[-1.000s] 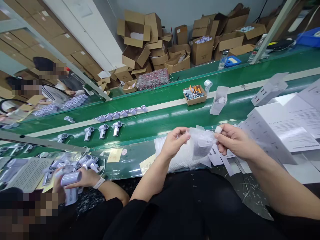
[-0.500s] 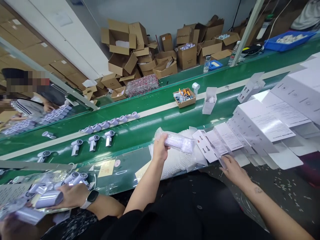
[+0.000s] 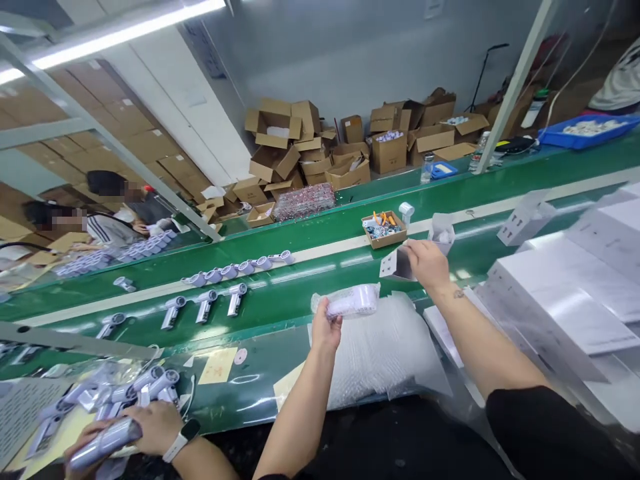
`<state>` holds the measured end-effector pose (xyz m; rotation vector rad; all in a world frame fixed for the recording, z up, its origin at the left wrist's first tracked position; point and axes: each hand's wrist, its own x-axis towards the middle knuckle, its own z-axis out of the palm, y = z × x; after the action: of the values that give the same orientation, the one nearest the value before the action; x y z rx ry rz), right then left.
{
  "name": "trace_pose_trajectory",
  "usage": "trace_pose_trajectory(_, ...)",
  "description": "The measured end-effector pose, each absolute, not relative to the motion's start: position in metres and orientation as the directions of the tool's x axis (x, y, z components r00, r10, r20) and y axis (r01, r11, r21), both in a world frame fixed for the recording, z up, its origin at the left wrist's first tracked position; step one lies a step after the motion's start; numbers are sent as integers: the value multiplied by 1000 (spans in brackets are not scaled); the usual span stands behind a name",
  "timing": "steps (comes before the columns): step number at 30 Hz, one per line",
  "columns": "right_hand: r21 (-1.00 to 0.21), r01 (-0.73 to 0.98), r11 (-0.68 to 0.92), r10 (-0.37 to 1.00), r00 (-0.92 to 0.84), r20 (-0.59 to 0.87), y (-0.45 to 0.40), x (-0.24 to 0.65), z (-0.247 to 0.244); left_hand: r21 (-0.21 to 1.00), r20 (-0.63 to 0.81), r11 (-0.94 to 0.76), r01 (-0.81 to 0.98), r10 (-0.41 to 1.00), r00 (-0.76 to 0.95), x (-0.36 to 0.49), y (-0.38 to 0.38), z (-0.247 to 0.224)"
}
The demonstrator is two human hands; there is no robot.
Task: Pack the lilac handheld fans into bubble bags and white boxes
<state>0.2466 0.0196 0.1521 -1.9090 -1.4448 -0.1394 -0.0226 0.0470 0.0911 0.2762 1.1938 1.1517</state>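
Note:
My left hand (image 3: 327, 328) is closed around one end of a lilac device in a bubble-wrap bag (image 3: 353, 300), held level over the near edge of the belt. In my right hand (image 3: 429, 265) is a small white printed box (image 3: 397, 263), gripped by its top and held above the green belt; whether its flaps are open I cannot tell. Below my left hand lies a pile of bubble-wrap bags (image 3: 380, 353) on the bench. Beside my right forearm stand stacked white cartons (image 3: 555, 300).
Lilac hairdryer-shaped devices (image 3: 205, 305) stand along the green conveyor belt (image 3: 280, 287). A small cardboard tray of parts (image 3: 385, 230) and an upright white box (image 3: 443, 230) sit beyond my hands. At left, a co-worker's hand (image 3: 157, 427) holds another device.
My right hand has moved from the carton stack up and left over the belt, now with a white box in it. The bagged device stays in my left hand. The view has tilted upward.

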Motion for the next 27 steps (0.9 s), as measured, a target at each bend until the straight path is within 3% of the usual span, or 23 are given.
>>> trace_pose_trajectory(8,-661,749,42,936,202,289,138,253,97,772,-375,293,-564,926,-32,33,101,102)
trace_pose_trajectory(12,-763,647,-9,937,273,220,145,261,67,819,-353,263,-510,931,-87,60,124,94)
trace_pose_trajectory(15,-853,516,-76,958,276,82,142,263,47,866,-320,233,-443,939,-130,66,136,86)
trace_pose_trajectory(18,-907,399,-136,978,202,-57,139,262,32,961,-197,157,-228,966,-165,69,145,86)
trace_pose_trajectory(20,-922,345,-176,976,183,-118,139,261,27,997,8,3,77,989,-147,74,149,89)
trace_pose_trajectory(21,-926,324,-193,975,174,-142,138,261,26,961,134,-106,256,987,-94,78,150,92)
trace_pose_trajectory(23,-932,291,-216,973,148,-179,138,261,27,773,306,-295,561,949,78,90,150,97)
trace_pose_trajectory(25,-938,267,-223,973,123,-196,136,260,29,550,309,-393,737,915,258,106,148,99)
trace_pose_trajectory(27,-942,261,-211,976,112,-188,132,259,32,390,225,-437,811,899,376,120,144,98)
